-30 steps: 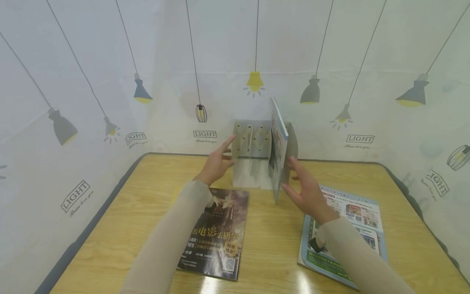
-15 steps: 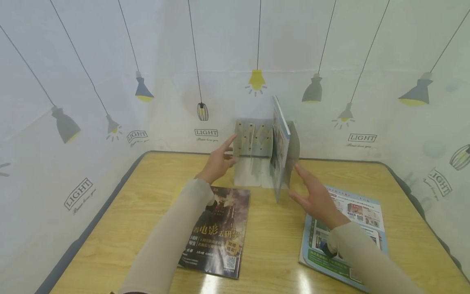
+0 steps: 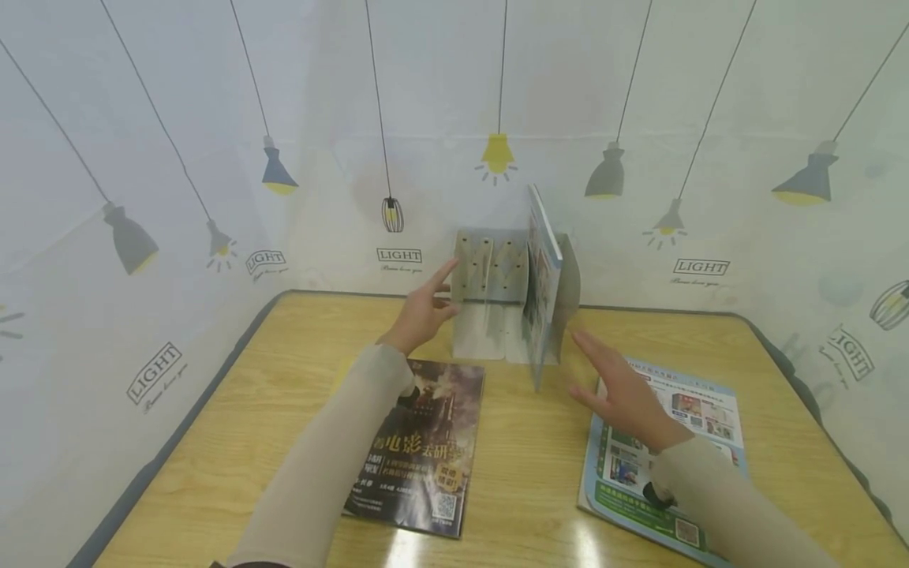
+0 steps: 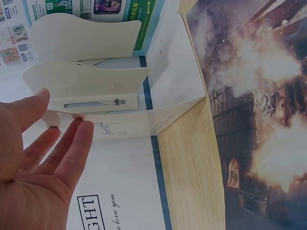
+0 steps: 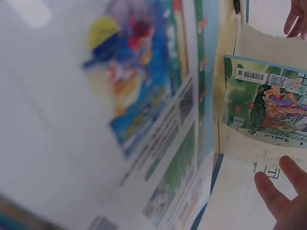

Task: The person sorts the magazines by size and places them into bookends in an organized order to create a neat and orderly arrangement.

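Note:
A white metal bookend rack [image 3: 479, 335] with several dividers [image 4: 86, 86] stands against the back wall. A thin book [image 3: 545, 296] stands upright in its right-hand slot; the right wrist view shows its green illustrated cover [image 5: 283, 103]. My left hand [image 3: 419, 315] touches the rack's left side panel [image 4: 139, 124] with its fingertips, the fingers [image 4: 79, 148] fairly straight. My right hand [image 3: 628, 394] is held to the right of the rack, apart from it, with fingers and thumb spread and nothing between them.
A dark magazine [image 3: 433, 442] lies on the wooden table [image 3: 533, 457] partly under my left forearm. A light-blue-edged book [image 3: 699, 410] lies beneath my right forearm. A white curtain [image 3: 440, 102] printed with lamps closes off the back and sides.
My right hand has moved away from the rack's right side, down and to the right. The left hand remains at the left panel, and the upright book has stayed in its slot.

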{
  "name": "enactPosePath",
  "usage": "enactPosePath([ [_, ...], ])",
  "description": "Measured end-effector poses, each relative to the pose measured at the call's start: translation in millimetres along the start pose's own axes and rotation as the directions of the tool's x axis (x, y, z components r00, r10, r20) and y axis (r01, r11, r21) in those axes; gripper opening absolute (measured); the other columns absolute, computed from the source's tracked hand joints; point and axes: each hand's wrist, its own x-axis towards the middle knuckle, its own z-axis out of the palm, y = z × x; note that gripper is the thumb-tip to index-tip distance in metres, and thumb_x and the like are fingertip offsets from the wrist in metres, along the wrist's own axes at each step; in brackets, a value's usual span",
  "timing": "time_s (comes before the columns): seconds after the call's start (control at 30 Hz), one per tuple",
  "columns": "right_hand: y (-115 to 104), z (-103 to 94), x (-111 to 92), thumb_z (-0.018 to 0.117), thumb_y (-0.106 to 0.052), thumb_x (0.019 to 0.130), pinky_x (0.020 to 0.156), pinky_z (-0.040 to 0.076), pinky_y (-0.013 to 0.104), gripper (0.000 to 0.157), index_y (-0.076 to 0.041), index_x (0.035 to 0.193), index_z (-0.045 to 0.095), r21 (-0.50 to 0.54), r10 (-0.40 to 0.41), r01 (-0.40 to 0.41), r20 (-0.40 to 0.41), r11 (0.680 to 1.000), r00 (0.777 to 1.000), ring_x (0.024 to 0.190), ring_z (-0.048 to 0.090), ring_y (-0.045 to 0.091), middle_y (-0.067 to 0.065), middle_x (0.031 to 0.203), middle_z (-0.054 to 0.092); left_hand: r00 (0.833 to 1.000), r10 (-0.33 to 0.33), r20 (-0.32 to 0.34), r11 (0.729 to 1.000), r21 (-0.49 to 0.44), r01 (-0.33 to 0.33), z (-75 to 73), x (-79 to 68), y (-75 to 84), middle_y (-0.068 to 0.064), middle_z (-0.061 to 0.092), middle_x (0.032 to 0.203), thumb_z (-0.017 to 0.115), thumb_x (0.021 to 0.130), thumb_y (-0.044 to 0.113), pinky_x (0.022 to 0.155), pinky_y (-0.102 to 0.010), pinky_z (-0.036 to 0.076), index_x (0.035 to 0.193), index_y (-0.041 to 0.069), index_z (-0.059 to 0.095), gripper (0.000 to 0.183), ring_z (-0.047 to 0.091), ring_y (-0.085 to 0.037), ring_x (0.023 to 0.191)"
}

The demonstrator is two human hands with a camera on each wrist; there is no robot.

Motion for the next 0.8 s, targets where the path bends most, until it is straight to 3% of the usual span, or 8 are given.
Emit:
enactPosePath([
  [0.17,10,0.9,-10,0.076,-0.028,0.085,0.101,0.037,0.062,0.092,-0.022,0.157,0.02,-0.026,0.018,-0.017,0.032,1.0,0.999,0.135,0.034,0.038,0.001,0.16,0.02,1.0,0.002,0.003,1.0,0.012,-0.002,1.0,1.1,-0.9,-0.018,0.052,0.135,0.068,0.091,0.007,0.085,-0.034,0.056,0.154,0.042,0.019,0.088,0.065,-0.025,0.103],
  [0.47,19,-5.9,-22,0.072,-0.039,0.087,0.103,0.033,0.064,0.092,-0.023,0.157,0.015,-0.042,0.022,-0.018,0.102,0.999,0.995,0.135,0.032,0.042,0.006,0.16,0.02,1.0,-0.006,0.002,1.0,-0.004,0.006,0.5,1.8,-0.5,-0.018,0.053,0.134,0.068,0.09,0.006,0.082,-0.035,0.057,0.155,0.036,0.021,0.086,0.065,-0.025,0.1],
  [0.8,24,-8.0,-30,0.075,-0.033,0.085,0.102,0.032,0.065,0.097,-0.018,0.158,0.012,-0.045,0.047,-0.042,0.122,0.998,0.991,0.134,0.032,0.044,0.012,0.159,0.019,1.0,-0.006,0.005,1.0,-0.014,0.006,-1.1,1.5,-1.4,-0.018,0.053,0.133,0.069,0.09,0.007,0.083,-0.034,0.056,0.155,0.034,0.022,0.084,0.065,-0.026,0.102],
])
